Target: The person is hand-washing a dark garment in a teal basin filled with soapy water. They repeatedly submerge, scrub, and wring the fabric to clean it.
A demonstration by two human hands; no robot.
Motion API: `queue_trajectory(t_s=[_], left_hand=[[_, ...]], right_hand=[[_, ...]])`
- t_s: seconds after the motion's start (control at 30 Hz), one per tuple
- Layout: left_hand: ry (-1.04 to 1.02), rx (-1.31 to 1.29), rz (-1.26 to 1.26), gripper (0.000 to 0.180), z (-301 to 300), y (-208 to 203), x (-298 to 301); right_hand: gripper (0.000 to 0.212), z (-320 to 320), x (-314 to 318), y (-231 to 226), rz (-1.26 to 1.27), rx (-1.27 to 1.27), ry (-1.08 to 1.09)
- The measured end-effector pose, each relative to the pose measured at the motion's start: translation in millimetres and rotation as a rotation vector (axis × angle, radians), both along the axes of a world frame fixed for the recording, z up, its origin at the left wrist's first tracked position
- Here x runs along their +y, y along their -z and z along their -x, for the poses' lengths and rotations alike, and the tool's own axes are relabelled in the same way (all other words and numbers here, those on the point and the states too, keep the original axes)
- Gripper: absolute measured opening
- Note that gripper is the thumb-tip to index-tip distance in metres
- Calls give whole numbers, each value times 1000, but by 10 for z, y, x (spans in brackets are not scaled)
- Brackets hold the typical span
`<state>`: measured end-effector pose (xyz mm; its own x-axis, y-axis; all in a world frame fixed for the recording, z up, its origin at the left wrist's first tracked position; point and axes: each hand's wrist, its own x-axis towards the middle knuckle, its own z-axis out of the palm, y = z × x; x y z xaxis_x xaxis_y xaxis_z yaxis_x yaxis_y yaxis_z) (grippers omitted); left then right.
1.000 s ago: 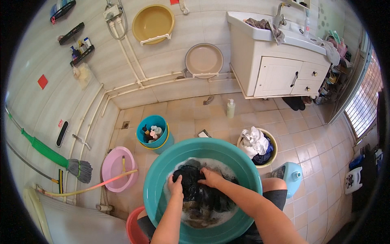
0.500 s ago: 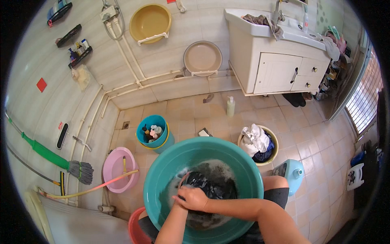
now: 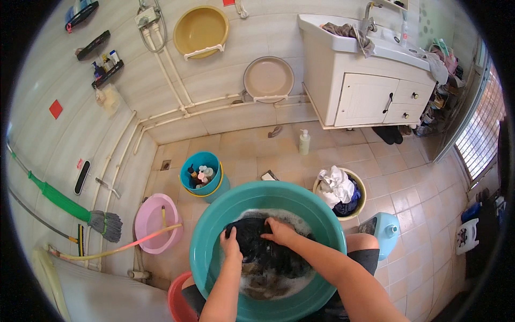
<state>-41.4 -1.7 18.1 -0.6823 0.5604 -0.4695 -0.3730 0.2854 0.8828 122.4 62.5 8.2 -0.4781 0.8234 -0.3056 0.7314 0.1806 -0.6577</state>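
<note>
A large green basin (image 3: pixel 201 231) stands between my knees with sudsy water in it. A wet black garment (image 3: pixel 257 239) lies bunched in the water, partly under the surface; its exact kind cannot be made out. My left hand (image 3: pixel 231 245) grips the left edge of the cloth, thumb on top. At the garment's upper right, my right hand (image 3: pixel 280 232) pinches a fold between thumb and fingers. White foam (image 3: pixel 298 217) rings the cloth, and the water near me looks murky.
Beyond the basin are a blue bucket of bottles (image 3: pixel 219 189), a pump bottle (image 3: pixel 304 142) and a tub of white and dark clothes (image 3: pixel 358 210). A pink basin (image 3: pixel 144 222) with a hose (image 3: pixel 118 249) stands left, a red basin (image 3: pixel 177 300) near-left, a light-blue jug (image 3: pixel 387 236) right.
My hands were together on the cloth at the basin's middle-left. They have moved apart, the left to the garment's left edge and the right farther away from me, spreading the cloth.
</note>
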Motion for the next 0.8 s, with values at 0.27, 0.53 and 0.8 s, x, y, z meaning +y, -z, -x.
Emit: queue_trajectory(t_s=[0.27, 0.53, 0.8], left_hand=[[150, -398, 96, 48, 4, 220, -90], [235, -602, -131, 48, -185, 302, -114], [123, -218, -79, 42, -287, 68, -30]], right_hand=[[41, 335, -306, -113, -23, 127, 413], [25, 483, -831, -670, -523, 444, -173], [35, 277, -164, -270, -278, 148, 312]])
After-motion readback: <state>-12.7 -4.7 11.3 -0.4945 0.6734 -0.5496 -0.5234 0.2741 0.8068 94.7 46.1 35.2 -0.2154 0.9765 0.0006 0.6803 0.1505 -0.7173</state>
